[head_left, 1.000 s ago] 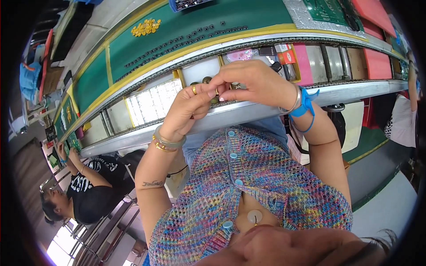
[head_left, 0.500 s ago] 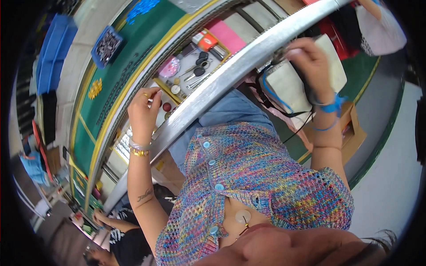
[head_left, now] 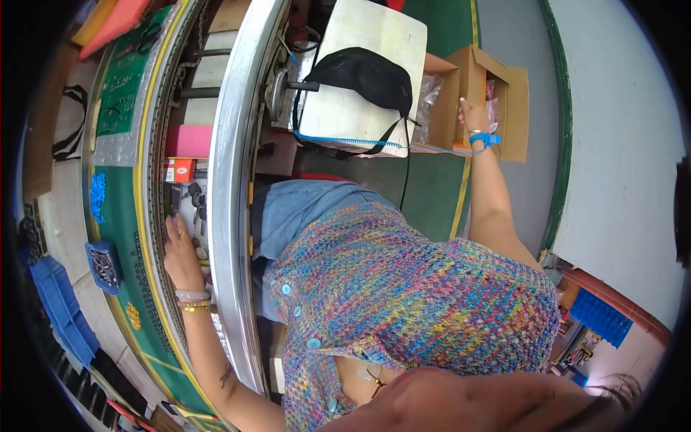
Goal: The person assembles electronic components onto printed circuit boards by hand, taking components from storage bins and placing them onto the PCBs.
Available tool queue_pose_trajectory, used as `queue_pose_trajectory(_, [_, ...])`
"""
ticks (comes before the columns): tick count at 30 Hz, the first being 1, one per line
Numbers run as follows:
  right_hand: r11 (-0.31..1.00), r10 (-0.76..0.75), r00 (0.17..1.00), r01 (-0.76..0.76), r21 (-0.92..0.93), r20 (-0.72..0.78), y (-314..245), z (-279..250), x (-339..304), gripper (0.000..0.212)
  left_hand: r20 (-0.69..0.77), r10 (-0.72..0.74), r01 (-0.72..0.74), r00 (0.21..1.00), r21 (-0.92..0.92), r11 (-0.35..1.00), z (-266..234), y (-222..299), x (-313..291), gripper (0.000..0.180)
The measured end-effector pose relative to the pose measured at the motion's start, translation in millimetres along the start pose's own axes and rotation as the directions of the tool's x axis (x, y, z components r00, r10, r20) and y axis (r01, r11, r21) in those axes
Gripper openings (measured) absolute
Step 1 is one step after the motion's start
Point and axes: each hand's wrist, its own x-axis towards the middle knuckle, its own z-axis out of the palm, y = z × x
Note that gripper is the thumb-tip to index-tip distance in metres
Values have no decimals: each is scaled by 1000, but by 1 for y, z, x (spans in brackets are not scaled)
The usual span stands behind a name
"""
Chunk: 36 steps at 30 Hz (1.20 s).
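My left hand (head_left: pixel 183 258) rests at the edge of the line, its fingers stretched out and holding nothing I can see. Beside its fingertips, black-headed keys (head_left: pixel 196 196) and a small red-and-white box (head_left: pixel 180 171) lie in a drawer-like space, partly covered by the hand. My right hand (head_left: pixel 473 117) is reached out at the open cardboard box (head_left: pixel 515 115). Its fingers are curled closed; what they hold, if anything, is hidden. A blue wrist strap (head_left: pixel 485 140) on that arm trails a coiled blue cord (head_left: pixel 353 141). Clear plastic bags (head_left: pixel 427 97) lie near this hand.
A metal rail (head_left: pixel 229 173) runs between my body and the line. A white stool-like seat (head_left: pixel 360 32) carries a black bag (head_left: pixel 363 78). On the green bench stand a blue bin of small dark parts (head_left: pixel 104 267), blue pieces (head_left: pixel 97 196) and yellow pieces (head_left: pixel 133 315).
My body and view have turned to the right. My right hand has gone from the metal rail to the cardboard box; my left hand has stayed at the line, fingers now straighter.
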Motion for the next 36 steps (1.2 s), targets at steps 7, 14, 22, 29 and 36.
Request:
queue_pose_trajectory(7, [969,-236,921,201,-142,-309,19,14,32,42,-33,14,-14,999,-4,1000,0,-2,10,56])
queue_pose_trajectory(14, [653,-579,711,698,295,-399,-168,0,-53,28,-76,31,-58,997,-389,920,-39,-7,-6,53])
queue_pose_trajectory(22, [-109,-983,-6,820,562,-183,-301,58,-243,41,-129,-185,-10,974,-843,538,-111,-27,-41,69])
queue_pose_trajectory(29, [301,-850,-377,226,926,368,-340,68,-330,63,-191,-132,-176,973,-978,115,-158,-45,-89,82])
queue_pose_trajectory(36, [780,-514,-691,-131,612,508,-334,61,-367,35,-451,-299,-532,841,-791,-302,-113,-37,-95,91])
